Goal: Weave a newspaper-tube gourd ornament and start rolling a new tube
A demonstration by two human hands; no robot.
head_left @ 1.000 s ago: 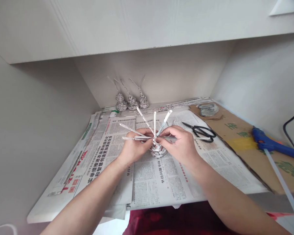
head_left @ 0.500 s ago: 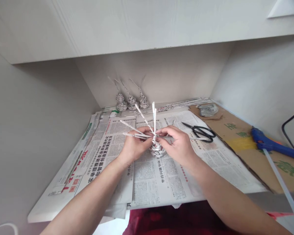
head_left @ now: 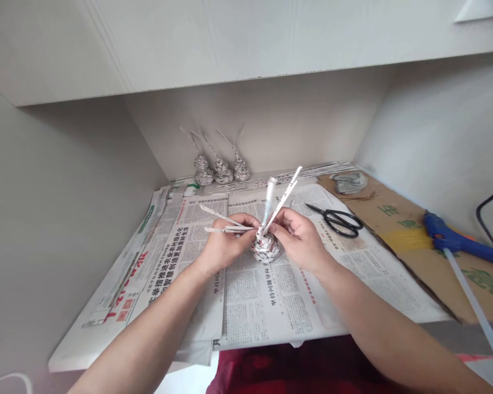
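A small gourd shape woven from rolled newspaper (head_left: 265, 249) stands on the newspaper in front of me. Several rolled paper strips (head_left: 280, 205) stick up and out from its narrow neck. My left hand (head_left: 225, 241) is closed at the left of the neck, with two strips (head_left: 224, 229) pointing left across its fingers. My right hand (head_left: 299, 238) pinches a paper strip at the right of the neck. The fingertips of both hands nearly meet there and partly hide the neck.
Three finished-looking woven gourds (head_left: 223, 172) stand at the back left, beside a bundle of long paper rolls (head_left: 290, 178). Black scissors (head_left: 340, 220) lie to the right. A blue glue gun (head_left: 456, 241) and a grey crumpled cloth (head_left: 348, 183) rest on cardboard (head_left: 411, 224).
The strips that stood upright or leaned left at the neck now lean right. A strip that lay across to the right is no longer stretched out there. The right hand has shifted slightly.
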